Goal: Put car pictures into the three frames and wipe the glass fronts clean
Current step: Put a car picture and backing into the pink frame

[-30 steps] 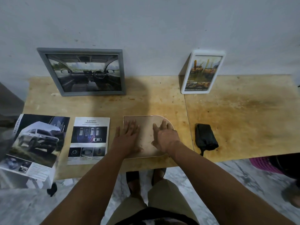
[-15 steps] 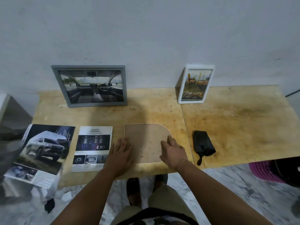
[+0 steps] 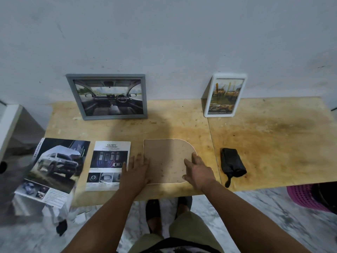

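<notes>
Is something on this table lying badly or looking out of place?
Yes. The car brochure at the table's left end hangs over the edge, its lower part drooping. The table top is also stained brown on the right.

Arched frame (image 3: pixel 166 161): face down on the wooden table (image 3: pixel 273 143) (brown backing up).
Left hand (image 3: pixel 135 172): flat at its left edge.
Right hand (image 3: pixel 199 170): fingers spread on its right side.
Grey frame (image 3: pixel 107 96), white frame (image 3: pixel 225 95): upright against the wall.

Stained raw wooden table (image 3: pixel 273 143), matt fibreboard backing (image 3: pixel 166 161), glossy paper brochures (image 3: pixel 54 167).
</notes>
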A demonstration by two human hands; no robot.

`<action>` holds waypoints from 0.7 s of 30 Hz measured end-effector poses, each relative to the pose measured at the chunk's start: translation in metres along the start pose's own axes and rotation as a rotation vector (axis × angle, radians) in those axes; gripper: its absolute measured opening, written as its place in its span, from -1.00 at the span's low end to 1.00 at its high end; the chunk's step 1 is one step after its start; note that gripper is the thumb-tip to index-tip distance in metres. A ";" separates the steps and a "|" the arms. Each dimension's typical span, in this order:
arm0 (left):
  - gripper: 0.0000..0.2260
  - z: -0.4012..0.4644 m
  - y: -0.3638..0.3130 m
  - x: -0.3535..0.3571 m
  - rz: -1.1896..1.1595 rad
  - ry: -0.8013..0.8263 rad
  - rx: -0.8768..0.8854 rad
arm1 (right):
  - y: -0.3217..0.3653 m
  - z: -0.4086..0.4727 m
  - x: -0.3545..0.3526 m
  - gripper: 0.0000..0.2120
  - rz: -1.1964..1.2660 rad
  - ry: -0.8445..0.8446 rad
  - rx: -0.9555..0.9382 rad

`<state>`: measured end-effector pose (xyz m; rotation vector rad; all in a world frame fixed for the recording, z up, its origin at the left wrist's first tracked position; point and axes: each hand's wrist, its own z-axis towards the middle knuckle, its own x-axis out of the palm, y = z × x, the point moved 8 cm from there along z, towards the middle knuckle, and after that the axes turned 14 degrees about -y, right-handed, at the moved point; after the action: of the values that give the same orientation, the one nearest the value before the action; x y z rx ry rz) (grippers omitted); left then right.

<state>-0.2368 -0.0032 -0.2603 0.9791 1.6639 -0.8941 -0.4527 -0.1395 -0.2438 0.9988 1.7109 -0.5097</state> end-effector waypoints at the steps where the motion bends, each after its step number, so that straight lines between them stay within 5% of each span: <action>1: -0.28 -0.001 -0.003 -0.005 -0.003 -0.018 0.021 | 0.001 0.001 -0.002 -0.31 0.031 0.001 0.012; 5: -0.40 -0.004 -0.009 -0.013 -0.184 -0.043 -0.059 | -0.017 0.007 -0.017 -0.37 0.384 -0.101 0.243; 13: -0.17 -0.010 -0.018 0.004 -0.247 0.012 -0.034 | -0.036 -0.009 -0.005 -0.58 1.025 -0.212 0.670; 21: -0.39 -0.017 -0.021 -0.002 -0.137 -0.081 0.089 | -0.049 -0.021 -0.003 -0.57 1.160 -0.233 0.819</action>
<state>-0.2613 0.0027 -0.2514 0.8848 1.6489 -1.0931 -0.5046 -0.1526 -0.2395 2.1645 0.4504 -0.4886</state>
